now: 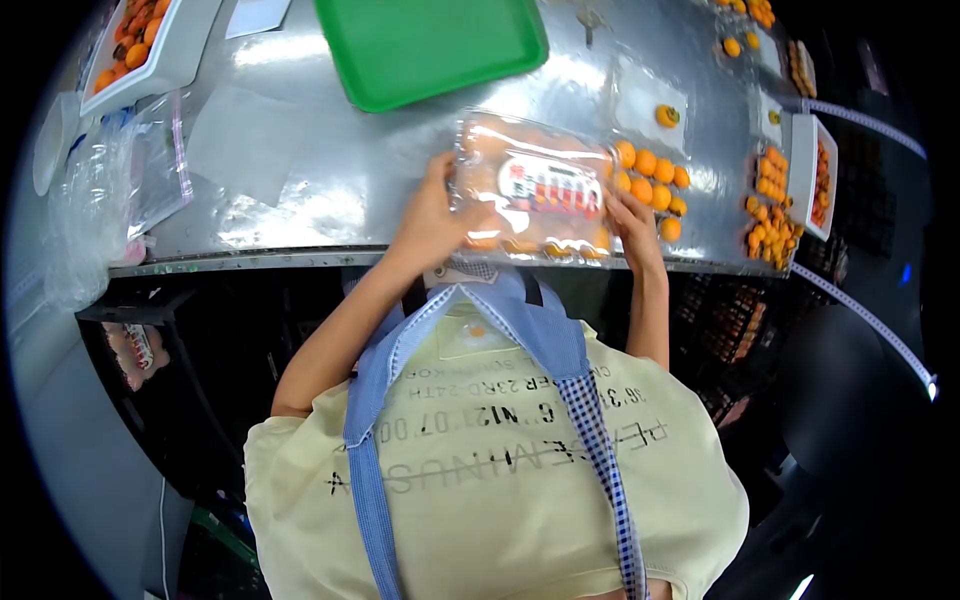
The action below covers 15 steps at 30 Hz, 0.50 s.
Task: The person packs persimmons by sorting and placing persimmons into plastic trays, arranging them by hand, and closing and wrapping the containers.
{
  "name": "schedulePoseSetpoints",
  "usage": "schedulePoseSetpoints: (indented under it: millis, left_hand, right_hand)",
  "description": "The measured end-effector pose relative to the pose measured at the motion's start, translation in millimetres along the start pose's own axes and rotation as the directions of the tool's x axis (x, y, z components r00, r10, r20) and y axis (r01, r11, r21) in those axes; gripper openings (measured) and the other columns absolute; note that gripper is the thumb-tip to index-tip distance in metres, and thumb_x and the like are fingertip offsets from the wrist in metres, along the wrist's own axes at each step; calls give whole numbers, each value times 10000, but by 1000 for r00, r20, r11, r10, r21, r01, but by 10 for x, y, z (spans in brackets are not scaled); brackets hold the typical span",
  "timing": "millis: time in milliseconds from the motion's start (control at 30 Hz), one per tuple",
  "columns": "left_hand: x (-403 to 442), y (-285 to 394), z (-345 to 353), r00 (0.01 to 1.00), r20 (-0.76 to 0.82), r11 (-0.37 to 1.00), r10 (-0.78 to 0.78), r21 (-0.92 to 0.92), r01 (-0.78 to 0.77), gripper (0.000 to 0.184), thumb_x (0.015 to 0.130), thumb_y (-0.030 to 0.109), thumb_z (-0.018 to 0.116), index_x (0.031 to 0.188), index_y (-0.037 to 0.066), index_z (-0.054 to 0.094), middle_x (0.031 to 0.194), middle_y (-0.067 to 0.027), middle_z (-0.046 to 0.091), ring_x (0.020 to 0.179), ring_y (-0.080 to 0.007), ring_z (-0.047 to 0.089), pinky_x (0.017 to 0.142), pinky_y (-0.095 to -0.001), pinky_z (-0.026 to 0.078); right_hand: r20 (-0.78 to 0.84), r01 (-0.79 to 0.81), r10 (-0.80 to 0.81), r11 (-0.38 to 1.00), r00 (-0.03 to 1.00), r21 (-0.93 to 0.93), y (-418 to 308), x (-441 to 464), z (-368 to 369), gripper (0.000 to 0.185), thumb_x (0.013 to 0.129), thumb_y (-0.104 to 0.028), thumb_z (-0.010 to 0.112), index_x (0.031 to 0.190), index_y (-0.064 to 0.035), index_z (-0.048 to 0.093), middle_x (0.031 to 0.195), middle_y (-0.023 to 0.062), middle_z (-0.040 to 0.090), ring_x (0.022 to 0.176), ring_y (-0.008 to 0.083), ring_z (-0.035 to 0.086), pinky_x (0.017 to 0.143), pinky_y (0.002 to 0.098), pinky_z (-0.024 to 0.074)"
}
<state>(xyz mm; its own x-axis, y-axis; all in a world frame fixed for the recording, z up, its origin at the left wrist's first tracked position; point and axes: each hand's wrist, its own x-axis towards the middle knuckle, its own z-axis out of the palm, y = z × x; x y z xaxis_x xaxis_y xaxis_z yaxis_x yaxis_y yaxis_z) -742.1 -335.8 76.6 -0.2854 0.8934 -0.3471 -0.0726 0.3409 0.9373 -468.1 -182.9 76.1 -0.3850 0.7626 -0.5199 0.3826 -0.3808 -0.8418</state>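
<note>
In the head view, the person is holding a clear pack (535,225) of orange fruit above the near edge of a metal table (350,185), with its printed label (550,190) facing up. The left hand (437,212) is gripping the pack's left side, its thumb lying over the top and its fingers partly curled around the edge. The right hand (630,220) is closing loosely on the opposite edge, fingers bent against the plastic, so both hands are sharing the one pack. As for how far things are along, this pack is already carrying its fruit and label, though glare on the plastic is making it hard to tell whether its ends are sealed. Just beside the right hand, a group of loose fruit (663,193) is lying unpacked on the metal. Beyond it, a shallow clear tray (640,85) is holding only a single fruit (667,117), so most of its room is going unused. A green tray (440,50) is resting near the far side, showing no packs on its visible part. At the far left, a white box (185,60) is holding more unpacked fruit, and crumpled plastic bags (90,205) are hanging over the table's edge.
</note>
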Motion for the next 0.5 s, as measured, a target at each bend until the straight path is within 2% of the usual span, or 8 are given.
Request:
schedulePoseSetpoints:
  millis: [100,167,267,300,333,367,400,500]
  left_hand:
    - [138,-526,159,996,-84,997,-15,-77,9,728,753,189,712,1303,-82,317,1247,-237,479,1125,-285,509,957,-353,398]
    - [167,-740,215,995,-94,986,-43,-165,27,741,754,182,713,1316,-77,308,1246,-225,481,1116,-273,512,959,-342,398]
    - [135,-689,227,999,-51,1000,-9,-21,8,803,776,183,711,1353,-84,221,1305,-222,396,1131,-262,497,926,-333,434]
    - [119,-609,226,1000,-6,1000,6,27,-6,832,786,176,708,1371,-86,177,1350,-225,342,1143,-258,486,912,-332,451]
    - [41,-537,298,981,-192,978,34,208,7,933,734,240,752,1387,-61,156,1395,-228,273,1249,-309,374,998,-384,375]
    - [-29,-429,315,982,-162,943,91,332,-33,981,702,264,768,1394,-44,145,1406,-240,240,1276,-332,322,1022,-404,337]
    - [-90,-254,318,982,-125,891,145,448,-74,1028,670,288,785,1401,-28,135,1417,-252,208,1302,-354,270,1046,-424,299]
    - [-216,108,315,943,58,669,327,691,-274,1020,579,339,819,1400,97,263,1429,-209,228,1338,-389,173,1074,-484,225]
  right_hand:
    - [-23,-38,36,995,999,-87,-71,171,139,323,849,-296,617,990,-6,628,697,-44,515,556,32,382,482,190,264]
    - [28,-31,37,981,999,-190,51,336,84,322,852,-299,614,943,10,622,706,-9,558,596,47,453,507,200,332]
    - [46,117,-108,943,993,-311,155,327,79,417,852,-318,602,1018,64,591,854,120,656,786,137,603,690,261,470]
    - [-1,174,-191,897,982,-407,254,314,62,425,855,-310,606,1051,67,581,871,113,646,789,129,601,674,243,465]
    - [-38,220,-276,836,960,-503,383,301,57,436,857,-302,610,1083,69,570,888,106,637,792,122,599,657,226,461]
    - [-67,254,-362,763,930,-595,481,276,47,450,859,-295,614,1115,71,560,904,99,627,795,115,598,640,208,457]
    - [-27,210,-277,784,960,-584,376,200,33,548,861,-295,613,1222,96,481,1061,192,610,938,170,612,740,249,492]
    - [-39,128,-139,971,990,-202,60,76,6,514,879,-294,590,1208,89,493,1089,203,600,952,178,603,743,279,498]
